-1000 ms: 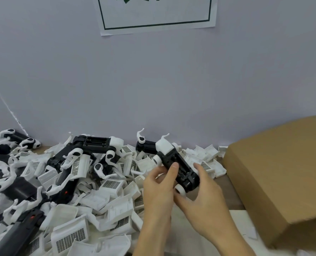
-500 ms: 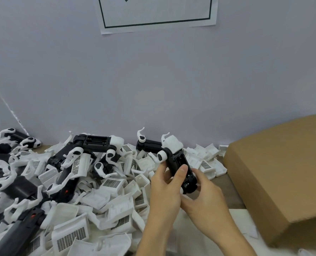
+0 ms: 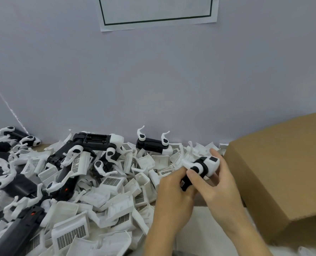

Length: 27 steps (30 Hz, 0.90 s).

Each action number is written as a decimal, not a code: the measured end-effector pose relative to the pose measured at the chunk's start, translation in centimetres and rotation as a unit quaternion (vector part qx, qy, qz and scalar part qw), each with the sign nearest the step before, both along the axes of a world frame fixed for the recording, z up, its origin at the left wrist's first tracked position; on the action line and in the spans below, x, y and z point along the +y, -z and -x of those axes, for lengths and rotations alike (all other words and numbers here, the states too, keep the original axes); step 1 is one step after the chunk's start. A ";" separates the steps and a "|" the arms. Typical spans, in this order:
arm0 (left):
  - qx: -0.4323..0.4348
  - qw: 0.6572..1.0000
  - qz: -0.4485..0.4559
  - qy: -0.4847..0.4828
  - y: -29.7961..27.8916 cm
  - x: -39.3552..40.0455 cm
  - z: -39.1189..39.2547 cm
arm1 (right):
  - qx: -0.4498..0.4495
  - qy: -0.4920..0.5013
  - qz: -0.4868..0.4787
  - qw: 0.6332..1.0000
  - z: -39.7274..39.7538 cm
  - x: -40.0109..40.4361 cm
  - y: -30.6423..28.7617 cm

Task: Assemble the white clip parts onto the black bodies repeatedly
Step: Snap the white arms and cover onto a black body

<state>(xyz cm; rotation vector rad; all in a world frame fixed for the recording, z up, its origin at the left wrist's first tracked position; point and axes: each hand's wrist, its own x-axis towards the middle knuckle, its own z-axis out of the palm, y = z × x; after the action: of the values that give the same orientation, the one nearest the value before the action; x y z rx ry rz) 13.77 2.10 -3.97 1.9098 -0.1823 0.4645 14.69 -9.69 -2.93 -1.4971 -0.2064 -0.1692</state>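
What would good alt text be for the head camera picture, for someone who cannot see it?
Two bare hands, left hand and right hand, hold one black body with white clip parts above a table heaped with loose white clip parts and other black bodies. A brown cardboard box sits at the right, a pale wall with a paper sign behind.

Both hands (image 3: 196, 189) gripping black body (image 3: 199, 169), white clips (image 3: 114, 182) heaped left
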 end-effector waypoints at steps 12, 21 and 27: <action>0.001 0.995 -0.088 0.044 -0.4 -0.4 0.5 | 0.017 0.146 -0.039 0.988 -0.7 0.1 0.3; 0.038 0.998 -0.044 0.028 -0.1 -0.8 0.6 | -0.007 0.139 -0.071 0.988 -0.3 1.1 0.2; 0.004 0.984 0.161 -0.075 -0.8 -0.4 0.0 | 0.006 0.090 -0.115 0.989 -0.2 1.0 0.3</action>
<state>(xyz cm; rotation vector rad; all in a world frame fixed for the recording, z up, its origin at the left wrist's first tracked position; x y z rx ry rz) 13.76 1.70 -3.15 1.6126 0.0412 0.5518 14.91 -8.64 -3.19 -1.2864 -0.0403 -0.3189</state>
